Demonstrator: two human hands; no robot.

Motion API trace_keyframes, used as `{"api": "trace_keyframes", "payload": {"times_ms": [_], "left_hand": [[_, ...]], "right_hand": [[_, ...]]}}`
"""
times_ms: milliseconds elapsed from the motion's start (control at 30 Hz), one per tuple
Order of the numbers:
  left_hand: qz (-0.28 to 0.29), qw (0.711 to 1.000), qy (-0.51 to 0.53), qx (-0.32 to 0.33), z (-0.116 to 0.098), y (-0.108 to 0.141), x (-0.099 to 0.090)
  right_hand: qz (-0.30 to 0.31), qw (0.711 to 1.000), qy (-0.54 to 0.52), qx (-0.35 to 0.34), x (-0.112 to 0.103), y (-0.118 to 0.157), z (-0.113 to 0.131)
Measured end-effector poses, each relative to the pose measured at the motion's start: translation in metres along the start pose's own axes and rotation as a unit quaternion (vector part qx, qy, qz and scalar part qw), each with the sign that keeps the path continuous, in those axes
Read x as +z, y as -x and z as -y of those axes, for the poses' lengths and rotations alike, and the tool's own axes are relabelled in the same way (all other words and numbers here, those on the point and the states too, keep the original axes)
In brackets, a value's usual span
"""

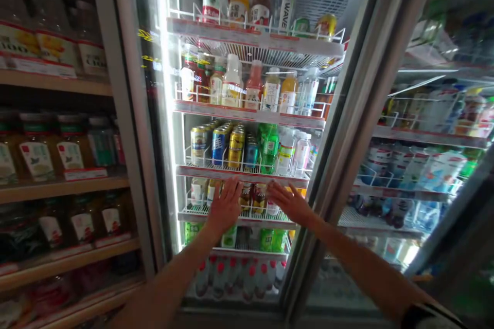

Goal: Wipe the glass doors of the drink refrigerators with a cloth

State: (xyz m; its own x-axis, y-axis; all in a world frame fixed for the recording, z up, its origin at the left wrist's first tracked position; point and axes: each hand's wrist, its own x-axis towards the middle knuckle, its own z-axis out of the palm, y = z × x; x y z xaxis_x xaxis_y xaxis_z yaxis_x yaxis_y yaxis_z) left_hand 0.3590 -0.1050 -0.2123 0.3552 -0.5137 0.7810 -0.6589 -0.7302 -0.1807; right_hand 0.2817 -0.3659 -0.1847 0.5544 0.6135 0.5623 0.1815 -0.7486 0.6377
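My left hand [226, 209] is stretched out before the lit drinks fridge, fingers extended and holding nothing. It covers part of the shelf that carries dark cans [259, 198] and a pale bottle [198, 191]. To its right, my right hand [290, 203] reaches in from the side, also with fingers extended and nothing in it. Just above both hands runs a shelf with gold cans [236, 147], a blue can [218, 146] and green bottles [269, 147]. Whether either hand touches anything cannot be made out.
A metal door frame [357, 113] stands right of the lit section, with another stocked fridge section beyond it. Wooden shelves [62, 189] of bottled drinks line the left side. Higher shelves hold juice bottles [288, 91]; red-capped bottles [231, 273] stand at the bottom.
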Motion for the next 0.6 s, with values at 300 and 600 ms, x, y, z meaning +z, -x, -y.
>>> {"api": "trace_keyframes", "payload": {"times_ms": [300,600], "left_hand": [[0.02,0.998,-0.032,-0.048,0.012,0.023,-0.007],[0.038,0.994,-0.054,-0.091,0.04,0.039,-0.018]], "right_hand": [[0.009,0.999,-0.051,-0.003,0.012,-0.035,0.028],[-0.043,0.986,-0.053,0.151,-0.007,-0.096,0.019]]}}
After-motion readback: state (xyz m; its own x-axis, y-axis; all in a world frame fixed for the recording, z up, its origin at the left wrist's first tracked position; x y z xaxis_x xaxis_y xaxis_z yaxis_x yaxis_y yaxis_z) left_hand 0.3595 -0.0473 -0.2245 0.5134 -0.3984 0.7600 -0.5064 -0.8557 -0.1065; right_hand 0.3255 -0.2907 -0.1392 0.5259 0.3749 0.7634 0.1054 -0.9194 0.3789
